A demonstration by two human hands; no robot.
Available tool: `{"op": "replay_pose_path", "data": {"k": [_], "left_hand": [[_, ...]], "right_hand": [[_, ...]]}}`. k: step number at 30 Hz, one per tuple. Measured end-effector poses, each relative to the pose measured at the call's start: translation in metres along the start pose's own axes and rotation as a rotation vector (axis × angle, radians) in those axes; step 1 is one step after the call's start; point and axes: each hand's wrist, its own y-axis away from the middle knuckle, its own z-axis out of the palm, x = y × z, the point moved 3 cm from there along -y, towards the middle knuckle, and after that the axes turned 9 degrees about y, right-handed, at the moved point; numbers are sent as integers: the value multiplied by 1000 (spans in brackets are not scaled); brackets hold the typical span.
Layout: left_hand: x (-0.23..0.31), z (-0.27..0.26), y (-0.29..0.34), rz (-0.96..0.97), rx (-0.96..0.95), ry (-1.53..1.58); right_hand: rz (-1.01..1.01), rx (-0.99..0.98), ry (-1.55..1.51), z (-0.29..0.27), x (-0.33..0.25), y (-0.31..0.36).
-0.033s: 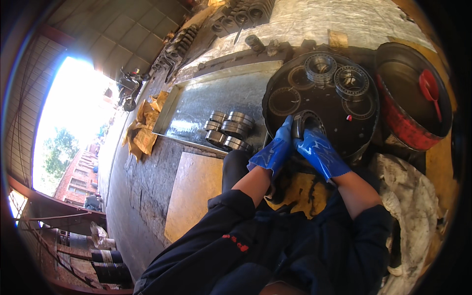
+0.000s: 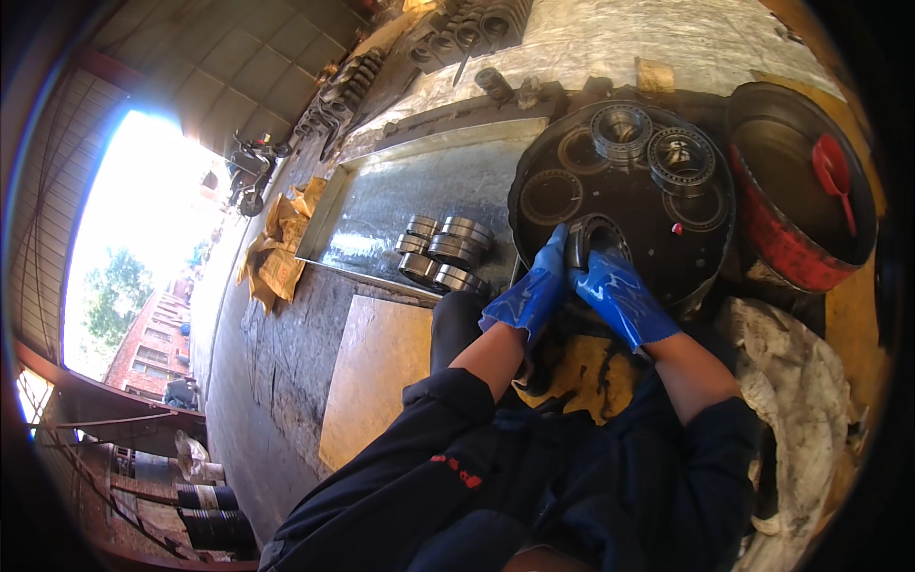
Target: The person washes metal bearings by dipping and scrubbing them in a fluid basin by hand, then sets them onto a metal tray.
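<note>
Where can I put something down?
Bare: the metal tray beyond its steel bearings; the yellowish board between tray and left sleeve. Crowded: the dark round pan, with far bearings and another bearing between left hand and right hand.

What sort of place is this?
Probably a mechanical workshop: shiny steel bearing-like rings sit in a shallow metal tray, more lie in a round dark pan, and a worn red tub stands beside it.

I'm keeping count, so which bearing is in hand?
The bearing gripped between the left hand and right hand at the black pan; the other bearings sit untouched there or in the metal tray.
</note>
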Motion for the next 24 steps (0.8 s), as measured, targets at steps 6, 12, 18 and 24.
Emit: {"op": "replay_pose_path", "data": {"k": [6, 12, 18, 24], "left_hand": [[-2, 4, 5, 6, -5, 31], [-2, 2, 1, 40, -40, 44], [-3, -5, -12, 14, -60, 84], [-4, -7, -16, 27, -129, 78]], "right_hand": [[62, -64, 19, -17, -18, 10], [40, -29, 89, -16, -16, 9], [22, -27, 47, -14, -15, 9], [61, -76, 63, -20, -21, 10]]}}
